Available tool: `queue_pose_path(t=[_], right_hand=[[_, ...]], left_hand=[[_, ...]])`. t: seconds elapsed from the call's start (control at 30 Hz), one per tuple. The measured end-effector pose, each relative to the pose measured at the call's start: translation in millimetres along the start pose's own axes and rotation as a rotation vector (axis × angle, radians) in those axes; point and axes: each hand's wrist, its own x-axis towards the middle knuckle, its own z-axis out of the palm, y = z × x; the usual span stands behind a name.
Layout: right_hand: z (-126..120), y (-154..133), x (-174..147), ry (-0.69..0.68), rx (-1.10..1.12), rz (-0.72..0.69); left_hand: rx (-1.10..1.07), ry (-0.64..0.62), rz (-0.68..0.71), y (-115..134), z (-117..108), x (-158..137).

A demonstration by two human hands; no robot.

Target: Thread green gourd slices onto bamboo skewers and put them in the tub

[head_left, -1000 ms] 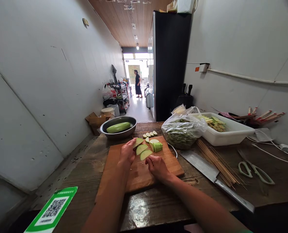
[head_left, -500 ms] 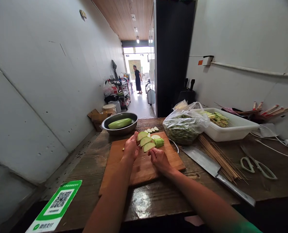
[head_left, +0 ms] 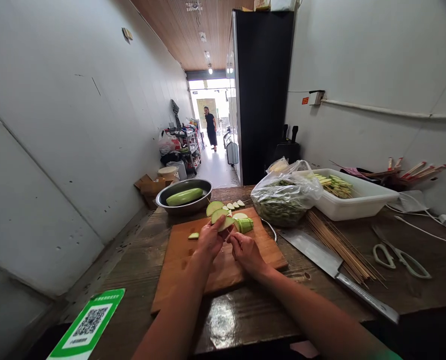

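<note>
In the head view the left hand [head_left: 209,239] pinches a fan of three pale green zucchini slices [head_left: 218,215], lifted just above the wooden cutting board [head_left: 192,270]. The right hand [head_left: 246,251] is closed on the skewer's near end (the stick itself is too thin to make out). A cut zucchini chunk [head_left: 244,224] lies on the board; a cleaver [head_left: 320,260] rests right of it, beside bamboo skewers [head_left: 339,247].
</note>
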Motion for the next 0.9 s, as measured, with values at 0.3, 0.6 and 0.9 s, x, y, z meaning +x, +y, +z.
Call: queue_pose_path(t=[0.3, 0.6, 0.9], right_hand=[[7, 10, 0, 0.051, -0.011, -0.080], [6, 6, -1, 0.083, 0.041, -0.078], [5, 10, 2, 0.070, 0.052, -0.039]], left_hand=[[0.020, 0.014, -0.170, -1, 2, -1], [-0.006, 0.065, -0.250, 2, 6, -4], [0.131, 0.045, -0.256, -6, 7, -5]])
